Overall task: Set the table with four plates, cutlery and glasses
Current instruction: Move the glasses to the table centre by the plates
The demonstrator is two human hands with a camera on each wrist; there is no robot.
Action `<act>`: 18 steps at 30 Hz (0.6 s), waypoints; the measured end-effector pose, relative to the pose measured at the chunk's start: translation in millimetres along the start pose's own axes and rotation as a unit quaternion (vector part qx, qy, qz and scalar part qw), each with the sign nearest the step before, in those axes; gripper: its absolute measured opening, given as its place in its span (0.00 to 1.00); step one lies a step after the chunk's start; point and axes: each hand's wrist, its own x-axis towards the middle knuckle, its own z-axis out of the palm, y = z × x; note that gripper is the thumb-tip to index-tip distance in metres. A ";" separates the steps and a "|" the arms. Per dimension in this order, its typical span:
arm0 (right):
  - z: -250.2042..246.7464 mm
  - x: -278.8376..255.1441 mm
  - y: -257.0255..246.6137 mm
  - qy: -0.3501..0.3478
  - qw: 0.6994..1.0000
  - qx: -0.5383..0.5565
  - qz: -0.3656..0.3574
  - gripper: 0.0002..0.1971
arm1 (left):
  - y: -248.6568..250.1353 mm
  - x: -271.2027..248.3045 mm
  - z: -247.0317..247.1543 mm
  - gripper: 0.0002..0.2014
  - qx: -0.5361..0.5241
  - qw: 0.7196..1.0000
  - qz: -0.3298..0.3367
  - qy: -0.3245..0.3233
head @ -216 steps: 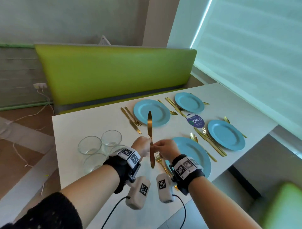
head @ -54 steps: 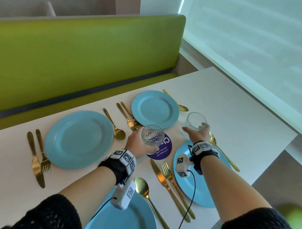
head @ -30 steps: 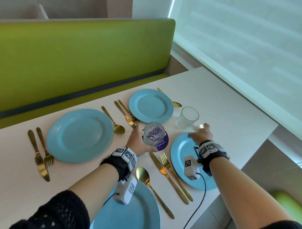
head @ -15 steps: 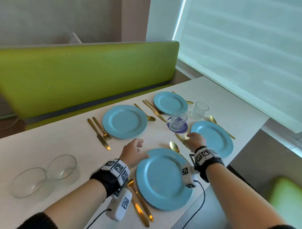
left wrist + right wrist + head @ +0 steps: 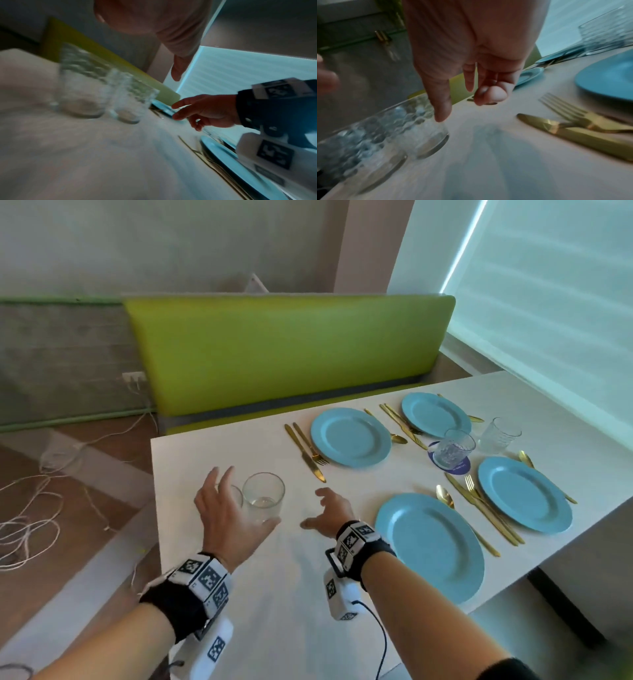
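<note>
Two clear dimpled glasses stand together near the table's left end. The right glass [image 5: 263, 496] [image 5: 132, 100] [image 5: 419, 124] is in full view; the left glass [image 5: 234, 495] [image 5: 82, 86] [image 5: 359, 155] is mostly hidden behind my left hand [image 5: 236, 508], which hovers over it with fingers spread and holds nothing. My right hand [image 5: 313, 508] [image 5: 471, 102] is empty, just right of the glasses, with its fingers relaxed. Four blue plates [image 5: 351, 436] [image 5: 431, 414] [image 5: 524, 494] [image 5: 431, 546] lie with gold cutlery [image 5: 308, 453] beside them. Two more glasses [image 5: 457, 448] [image 5: 500, 434] stand between the far plates.
The white table [image 5: 274, 594] ends just left of the glasses and close to me. A purple coaster [image 5: 459, 467] lies under one far glass. A green bench back [image 5: 291, 347] runs behind the table. Loose cables [image 5: 30, 518] lie on the floor at left.
Both hands have swung left, away from the near plate, to the two glasses at the table's left end. The left hand has spread over the left glass.
</note>
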 end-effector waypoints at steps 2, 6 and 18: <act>14.7 1.9 -12.5 -0.007 1.000 -0.024 -0.019 0.44 | -23.7 0.8 -8.2 0.64 -0.038 0.995 -0.097 0.003; 34.3 9.9 -25.0 -0.015 0.999 -0.014 -0.040 0.50 | -64.2 7.7 -11.4 0.71 -0.141 0.963 -0.228 -0.037; 70.2 25.6 -38.8 0.020 0.996 0.064 -0.062 0.43 | -88.6 22.6 6.6 0.51 -0.217 0.938 -0.228 -0.145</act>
